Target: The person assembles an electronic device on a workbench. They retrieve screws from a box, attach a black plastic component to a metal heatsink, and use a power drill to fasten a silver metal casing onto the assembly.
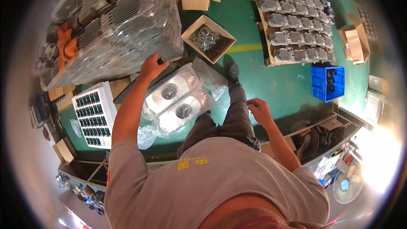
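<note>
My left hand (pixel 151 67) is closed in a fist around something dark. Only its short black end (pixel 161 60) sticks out, so its kind cannot be made out. Just below that hand lies a white foam tray (pixel 189 76) wrapped in clear plastic film, with two round metal mesh parts (pixel 169 91) set in it. My right hand (pixel 259 111) hangs beside my right leg, fingers loosely bent, with nothing visible in it.
At the left, film-wrapped finned metal housings (pixel 131 12) are stacked high, with an orange glove (pixel 66 46) on them. A white tray of dark green parts (pixel 111 101) stands nearby. Ahead are a carton of metal pieces (pixel 229 40), a loaded pallet (pixel 265 38) and a blue crate (pixel 319 82).
</note>
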The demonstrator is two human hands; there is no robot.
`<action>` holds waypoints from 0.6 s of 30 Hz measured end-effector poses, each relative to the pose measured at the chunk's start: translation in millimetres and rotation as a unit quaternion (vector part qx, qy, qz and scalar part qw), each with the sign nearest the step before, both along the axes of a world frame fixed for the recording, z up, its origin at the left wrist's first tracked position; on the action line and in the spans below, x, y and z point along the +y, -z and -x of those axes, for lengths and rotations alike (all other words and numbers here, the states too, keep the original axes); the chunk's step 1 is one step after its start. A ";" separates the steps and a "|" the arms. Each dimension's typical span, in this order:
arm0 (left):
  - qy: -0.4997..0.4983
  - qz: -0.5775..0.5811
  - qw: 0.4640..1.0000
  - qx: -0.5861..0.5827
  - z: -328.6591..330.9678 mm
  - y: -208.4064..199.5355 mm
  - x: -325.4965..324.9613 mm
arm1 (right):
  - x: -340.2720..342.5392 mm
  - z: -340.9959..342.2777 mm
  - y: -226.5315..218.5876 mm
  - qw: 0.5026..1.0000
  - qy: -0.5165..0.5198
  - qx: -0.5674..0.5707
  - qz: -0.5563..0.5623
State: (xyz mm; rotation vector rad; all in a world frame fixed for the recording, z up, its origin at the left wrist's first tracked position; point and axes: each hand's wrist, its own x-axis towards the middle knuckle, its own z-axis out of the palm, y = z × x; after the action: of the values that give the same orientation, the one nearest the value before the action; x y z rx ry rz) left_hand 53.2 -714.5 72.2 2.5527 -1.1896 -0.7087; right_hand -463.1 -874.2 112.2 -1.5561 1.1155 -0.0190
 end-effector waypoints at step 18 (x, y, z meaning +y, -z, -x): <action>0.028 0.040 0.997 -0.053 -8.9 26.0 -38.9 | -324.0 -396.8 506.1 0.957 -0.226 0.078 0.166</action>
State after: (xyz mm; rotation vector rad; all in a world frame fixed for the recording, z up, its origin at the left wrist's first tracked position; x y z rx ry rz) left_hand 62.1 -753.4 46.1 2.5262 -1.3009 -0.5329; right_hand -66.2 -1198.2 -393.8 -2.1186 0.8816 0.2405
